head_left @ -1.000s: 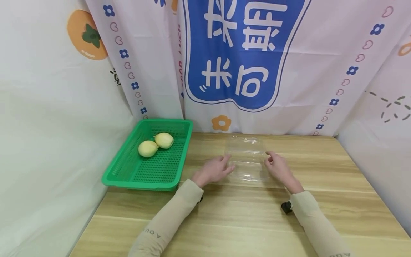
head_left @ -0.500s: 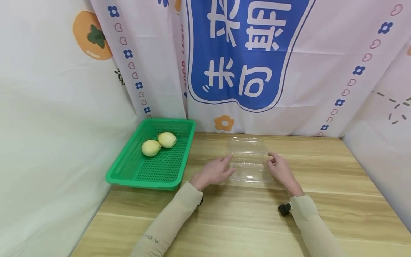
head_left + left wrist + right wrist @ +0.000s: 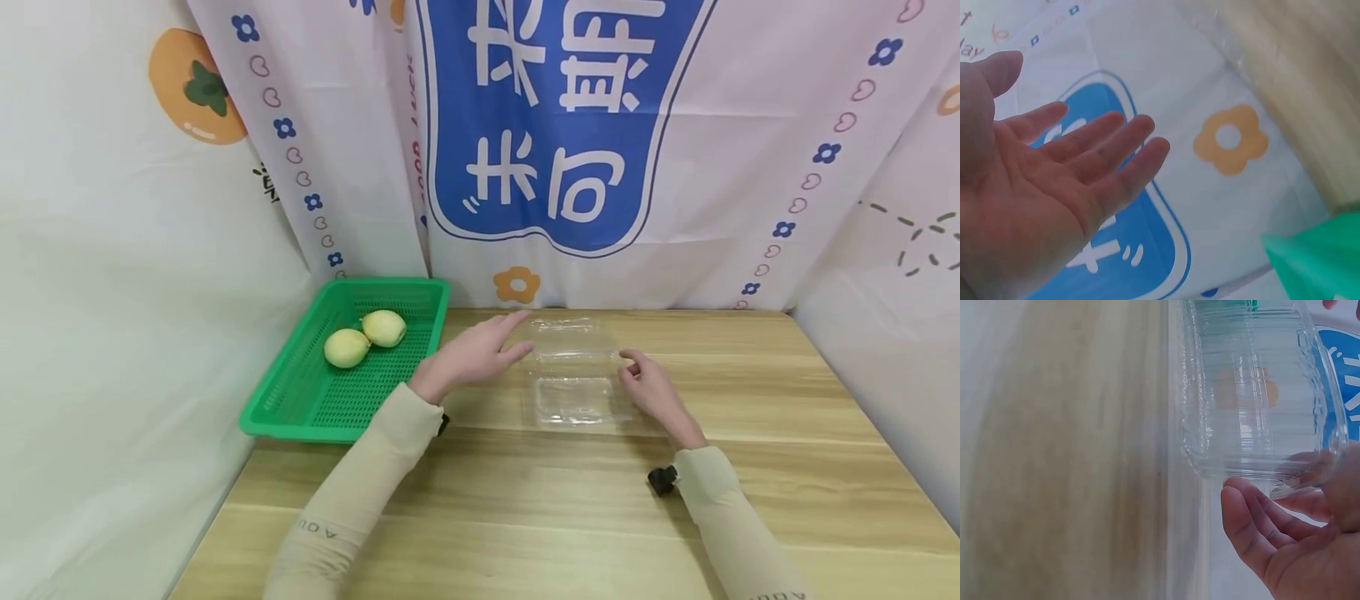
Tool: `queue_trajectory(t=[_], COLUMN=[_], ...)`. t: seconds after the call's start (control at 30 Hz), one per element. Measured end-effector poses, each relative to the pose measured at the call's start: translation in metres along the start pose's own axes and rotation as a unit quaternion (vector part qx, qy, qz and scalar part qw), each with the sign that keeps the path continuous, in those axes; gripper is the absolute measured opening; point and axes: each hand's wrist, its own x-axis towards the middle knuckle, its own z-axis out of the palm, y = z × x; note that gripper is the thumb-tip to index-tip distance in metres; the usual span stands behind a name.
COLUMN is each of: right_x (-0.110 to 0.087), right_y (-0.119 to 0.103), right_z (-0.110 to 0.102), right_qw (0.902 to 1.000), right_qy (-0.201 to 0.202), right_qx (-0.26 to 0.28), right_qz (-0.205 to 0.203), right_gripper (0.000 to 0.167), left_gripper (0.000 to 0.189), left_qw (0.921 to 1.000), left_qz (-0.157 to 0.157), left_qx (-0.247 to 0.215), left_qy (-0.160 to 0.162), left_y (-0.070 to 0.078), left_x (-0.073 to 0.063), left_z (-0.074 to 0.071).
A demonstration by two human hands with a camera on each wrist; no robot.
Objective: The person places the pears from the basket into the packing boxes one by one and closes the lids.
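Observation:
A clear plastic box [image 3: 573, 400] stands on the wooden table, its back half a transparent lid-like panel [image 3: 566, 337]. At the left of this panel my left hand [image 3: 480, 352] hovers with fingers spread and nothing in it; the left wrist view shows its bare palm [image 3: 1029, 200]. By the right edge of the box, my right hand [image 3: 652, 390] has loosely bent fingers. Seen from the right wrist, its fingers [image 3: 1244, 522] are at the end of the clear plastic [image 3: 1254, 450], and one digit shows through it. Whether they press it is unclear.
To the left stands a green mesh basket [image 3: 258, 421] with two pale yellow pears [image 3: 347, 348] in it. A printed cloth [image 3: 720, 192] hangs behind the table [image 3: 525, 517], and white cloth [image 3: 135, 333] borders the left side.
My left hand has moved away from the box's left side, back and to the left, and its fingers have spread. The right hand stays by the right edge.

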Motion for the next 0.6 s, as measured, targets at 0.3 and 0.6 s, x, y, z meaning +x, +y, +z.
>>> queue_trajectory(t=[0.3, 0.6], right_x=[0.001, -0.001], right_y=[-0.002, 0.000], right_z=[-0.004, -0.007], right_qw=[0.9999, 0.9998], right_qy=[-0.012, -0.014], right_qx=[-0.004, -0.008], right_qz=[-0.009, -0.011], right_gripper=[0.044, 0.043], left_gripper=[0.059, 0.057], left_qw=[0.9998, 0.9991], left_qz=[-0.016, -0.037], left_qx=[0.002, 0.008], left_qy=[0.010, 0.021], left_y=[-0.017, -0.036], left_x=[-0.001, -0.009], left_z=[-0.019, -0.036])
